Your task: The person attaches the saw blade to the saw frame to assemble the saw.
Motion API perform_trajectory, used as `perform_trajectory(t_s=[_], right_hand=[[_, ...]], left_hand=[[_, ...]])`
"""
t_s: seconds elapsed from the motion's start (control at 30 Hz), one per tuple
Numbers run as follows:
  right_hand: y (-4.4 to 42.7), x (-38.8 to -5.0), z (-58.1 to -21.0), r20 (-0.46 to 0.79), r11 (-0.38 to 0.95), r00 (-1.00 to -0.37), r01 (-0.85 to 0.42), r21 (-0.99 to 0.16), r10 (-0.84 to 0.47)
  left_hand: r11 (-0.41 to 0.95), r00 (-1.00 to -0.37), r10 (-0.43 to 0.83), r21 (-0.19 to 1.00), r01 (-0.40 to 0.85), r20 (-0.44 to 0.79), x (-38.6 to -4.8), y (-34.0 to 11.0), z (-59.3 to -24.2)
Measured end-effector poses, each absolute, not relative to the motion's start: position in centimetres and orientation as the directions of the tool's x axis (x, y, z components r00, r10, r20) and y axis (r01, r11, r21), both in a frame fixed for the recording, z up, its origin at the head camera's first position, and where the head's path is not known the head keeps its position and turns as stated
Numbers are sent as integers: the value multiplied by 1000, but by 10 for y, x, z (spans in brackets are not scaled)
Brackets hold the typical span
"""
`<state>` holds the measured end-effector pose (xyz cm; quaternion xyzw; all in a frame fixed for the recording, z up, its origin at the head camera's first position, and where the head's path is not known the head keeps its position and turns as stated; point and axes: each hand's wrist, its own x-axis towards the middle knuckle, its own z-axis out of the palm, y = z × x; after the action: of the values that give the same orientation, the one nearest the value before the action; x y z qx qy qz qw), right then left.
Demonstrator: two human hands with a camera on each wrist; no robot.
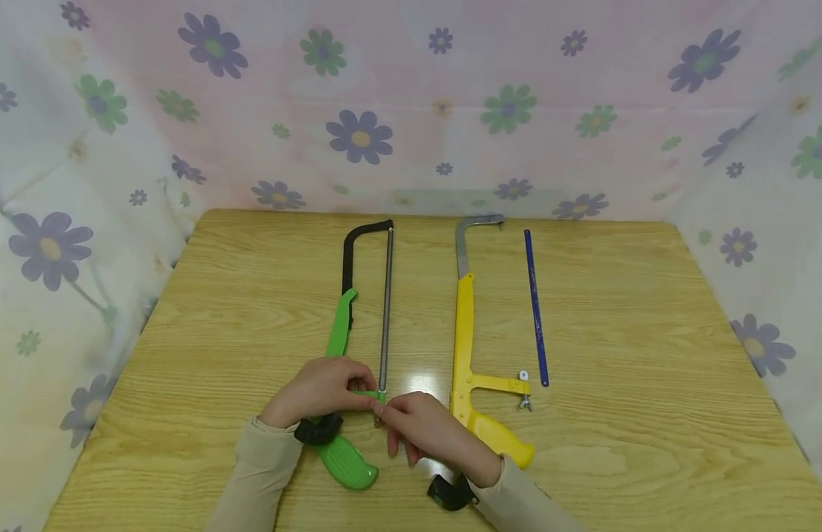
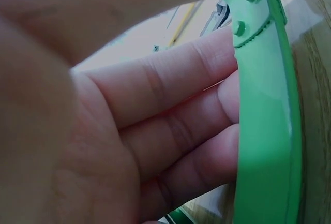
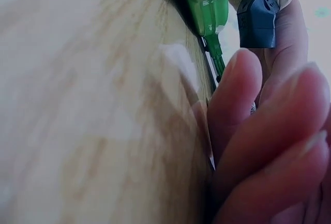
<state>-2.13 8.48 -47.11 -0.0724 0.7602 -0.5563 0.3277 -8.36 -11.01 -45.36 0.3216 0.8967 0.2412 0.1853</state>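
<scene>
A green hacksaw (image 1: 338,325) with a black front frame lies on the table, its grey blade (image 1: 386,310) running along its right side. The left hand (image 1: 327,386) grips the saw's green lower arm near the blade's near end; in the left wrist view its fingers (image 2: 181,89) curl behind the green frame (image 2: 266,125). At the same corner, the right hand (image 1: 427,428) pinches the fastener at the blade's end with thumb and forefinger, the contact partly hidden. The right wrist view shows its other fingers (image 3: 274,141) bent beside the table, with the green handle (image 3: 207,1) beyond.
A yellow hacksaw (image 1: 463,332) with a grey front frame lies to the right, its wing nut (image 1: 525,403) on the lower arm. Right of it lies a separate blue blade (image 1: 536,310). Flowered cloth (image 1: 411,89) surrounds the wooden table (image 1: 637,332) at the back and sides.
</scene>
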Motion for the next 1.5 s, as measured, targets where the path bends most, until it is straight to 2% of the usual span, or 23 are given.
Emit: perform_trajectory(t_s=[0.13,0.37,0.8,1.1,1.33,1.5], right_hand=[[84,-21,-471,-423,353,-769,272,-895,-479],[86,-23,-471,-397,380,-773,218,-899,-495],[88,-21,-471,-405,332,-766,263,-906,-499],[91,-23,-470,-364,357,-765,187,-915,-531],[92,-21,-471,-332,319,-729,163,-933,-598],[97,-25,-468,-266,315,-737,75,-946,-622]], left_hand=[[675,-720,671,546,496,-177,-85,-111,-455],[677,-718,672,545,495,-184,-85,-112,-453],[683,-723,661,558,471,-199,-85,-111,-456],[694,-757,632,555,459,-166,-84,-109,-455],[693,-768,619,575,435,-165,-83,-109,-455],[691,-806,571,619,373,-152,-84,-107,-453]])
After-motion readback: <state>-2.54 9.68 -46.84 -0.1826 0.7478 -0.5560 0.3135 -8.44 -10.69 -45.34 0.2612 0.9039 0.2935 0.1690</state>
